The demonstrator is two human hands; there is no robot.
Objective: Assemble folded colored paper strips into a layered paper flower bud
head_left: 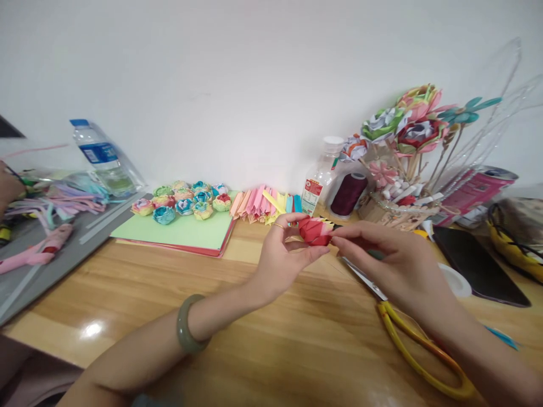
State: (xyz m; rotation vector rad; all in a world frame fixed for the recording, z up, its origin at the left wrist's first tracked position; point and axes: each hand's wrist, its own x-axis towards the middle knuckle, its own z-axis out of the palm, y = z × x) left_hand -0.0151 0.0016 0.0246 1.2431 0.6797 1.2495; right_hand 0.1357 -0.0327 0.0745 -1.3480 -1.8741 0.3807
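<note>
A red paper flower with some pale yellow and pink at its right side is held up over the table. My left hand closes its thumb and fingers round the flower from the left. From the right, my right hand pinches at the flower's edge with thumb and forefinger; whether a thread or petal tip sits between them is too small to see. Under my right hand lie scissors with yellow handles, their blades partly covered by it.
Several finished paper flowers rest on green paper. Folded paper strips, a clear bottle and a dark thread spool stand along the wall. A basket of flowers and a black phone are at right. Another person's hand shows far left.
</note>
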